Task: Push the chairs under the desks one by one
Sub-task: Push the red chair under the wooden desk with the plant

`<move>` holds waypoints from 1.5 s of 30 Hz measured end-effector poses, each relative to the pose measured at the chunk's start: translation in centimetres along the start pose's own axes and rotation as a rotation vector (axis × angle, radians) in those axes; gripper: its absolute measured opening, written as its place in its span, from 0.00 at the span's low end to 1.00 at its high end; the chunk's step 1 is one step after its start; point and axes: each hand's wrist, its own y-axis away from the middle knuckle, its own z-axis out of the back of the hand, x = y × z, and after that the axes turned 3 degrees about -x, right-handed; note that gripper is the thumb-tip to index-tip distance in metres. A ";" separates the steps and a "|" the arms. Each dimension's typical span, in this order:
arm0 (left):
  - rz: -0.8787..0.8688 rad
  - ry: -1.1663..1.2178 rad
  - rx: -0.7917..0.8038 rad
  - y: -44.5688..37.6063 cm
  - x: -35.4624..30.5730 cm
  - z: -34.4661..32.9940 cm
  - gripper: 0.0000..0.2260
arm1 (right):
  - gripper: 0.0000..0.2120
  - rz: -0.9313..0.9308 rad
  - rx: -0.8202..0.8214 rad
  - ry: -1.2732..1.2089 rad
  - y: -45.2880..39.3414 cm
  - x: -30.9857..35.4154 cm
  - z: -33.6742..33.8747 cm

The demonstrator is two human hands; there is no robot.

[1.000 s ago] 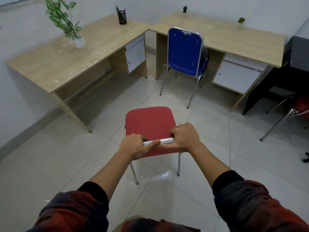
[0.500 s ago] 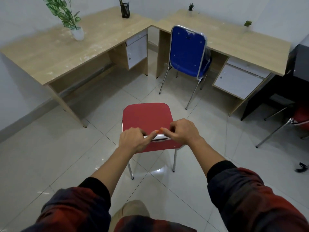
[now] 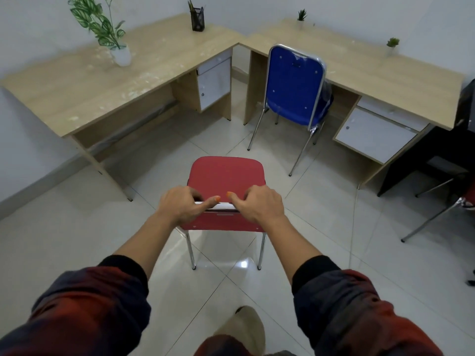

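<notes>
At the centre of the head view, a red chair [image 3: 226,181] is standing on the tiled floor [image 3: 64,227], well apart from both counters. The left hand [image 3: 183,205] and the right hand [image 3: 259,205] are each gripping the chrome top rail of its backrest, fingers curled over the far side and thumbs lying along the rail, pointing toward each other without touching. Filling the upper left of the frame, the left counter [image 3: 84,83] is carrying a potted plant [image 3: 117,44] and a black pen holder [image 3: 198,19]. Across the upper right, the right counter [image 3: 385,73] is bearing two small plants, and a blue chair [image 3: 295,86] is sitting with its seat partly beneath it, backrest facing the camera.
</notes>
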 end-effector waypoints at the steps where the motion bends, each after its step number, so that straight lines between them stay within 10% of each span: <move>1: 0.004 0.003 -0.013 -0.5 0.5 0.3 0.38 | 0.33 0.017 -0.009 -0.016 -0.3 0.4 0.0; 28: 0.289 0.019 -0.055 -13.4 -8.3 -2.1 0.31 | 0.29 0.212 0.088 -0.034 -16.4 -9.4 3.8; 45: 0.648 -0.005 -0.228 -15.5 -19.5 -6.2 0.34 | 0.32 0.651 0.306 -0.106 -21.4 -18.9 7.4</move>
